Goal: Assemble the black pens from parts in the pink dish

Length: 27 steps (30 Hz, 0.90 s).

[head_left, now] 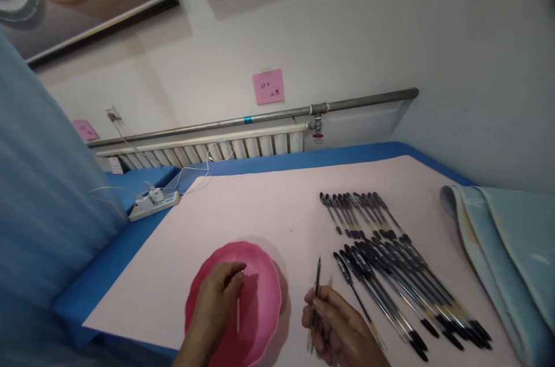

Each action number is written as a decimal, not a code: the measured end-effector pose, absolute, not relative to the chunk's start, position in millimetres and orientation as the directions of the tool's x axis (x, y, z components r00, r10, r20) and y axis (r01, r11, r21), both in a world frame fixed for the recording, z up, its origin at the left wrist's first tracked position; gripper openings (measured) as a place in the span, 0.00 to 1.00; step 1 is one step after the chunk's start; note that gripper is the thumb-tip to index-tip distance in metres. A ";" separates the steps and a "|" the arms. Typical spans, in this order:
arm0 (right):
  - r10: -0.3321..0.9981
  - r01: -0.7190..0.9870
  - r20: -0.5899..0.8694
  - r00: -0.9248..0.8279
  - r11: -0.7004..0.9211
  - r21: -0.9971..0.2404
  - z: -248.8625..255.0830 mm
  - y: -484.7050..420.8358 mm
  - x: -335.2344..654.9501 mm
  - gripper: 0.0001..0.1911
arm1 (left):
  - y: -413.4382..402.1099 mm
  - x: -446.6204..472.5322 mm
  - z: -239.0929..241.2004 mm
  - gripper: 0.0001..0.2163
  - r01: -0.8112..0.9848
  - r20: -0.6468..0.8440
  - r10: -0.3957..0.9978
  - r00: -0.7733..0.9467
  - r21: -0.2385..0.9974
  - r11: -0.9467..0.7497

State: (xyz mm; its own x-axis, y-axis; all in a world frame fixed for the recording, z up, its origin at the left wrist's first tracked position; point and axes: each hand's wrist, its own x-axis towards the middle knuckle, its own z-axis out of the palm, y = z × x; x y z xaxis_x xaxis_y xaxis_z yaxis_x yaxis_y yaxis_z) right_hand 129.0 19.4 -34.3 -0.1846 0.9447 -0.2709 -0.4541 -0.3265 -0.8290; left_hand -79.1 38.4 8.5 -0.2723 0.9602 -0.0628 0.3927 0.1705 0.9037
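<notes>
My left hand [214, 303] hovers over a pink scalloped bowl [260, 280] at the near edge of the pale pink table sheet [269, 211]. Its fingers pinch a thin white refill-like rod [238, 312] that hangs down into the bowl. My right hand [338, 329] is closed around a black pen [317, 283], which points away from me. Just right of it lie two rows of several black pens [390, 263], side by side on the sheet.
A folded light-blue cloth [503, 251] lies at the right edge. A white power strip [154, 205] with cables sits on the blue cover [104, 274] at the left. A radiator [208, 150], a pipe and a pink note [268, 86] are on the wall behind.
</notes>
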 end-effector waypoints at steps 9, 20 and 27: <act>0.936 -0.423 -0.297 -0.191 -0.351 -0.835 -40.9 19.4 130.6 0.18 | 19.6 -118.8 32.6 0.14 0.002 -0.119 0.916 -0.382 0.992 0.130; 0.927 -0.393 -0.309 -0.213 -0.371 -0.841 -43.5 19.4 132.8 0.19 | 15.1 -123.7 14.7 0.07 0.252 -0.101 0.919 -0.382 0.945 0.208; 0.943 -0.338 -0.259 -0.207 -0.317 -0.886 -39.6 16.0 130.1 0.18 | 14.0 -100.2 8.5 0.14 -0.117 -0.247 0.929 -0.276 0.968 0.223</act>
State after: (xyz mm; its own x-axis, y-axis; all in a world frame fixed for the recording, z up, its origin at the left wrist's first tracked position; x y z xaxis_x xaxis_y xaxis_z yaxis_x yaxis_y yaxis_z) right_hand 130.1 16.0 -39.6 -0.2070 0.9434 -0.2590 -0.3376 -0.3174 -0.8862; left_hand -100.2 14.0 8.5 -0.2758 0.9288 -0.2473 -0.1165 0.2231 0.9678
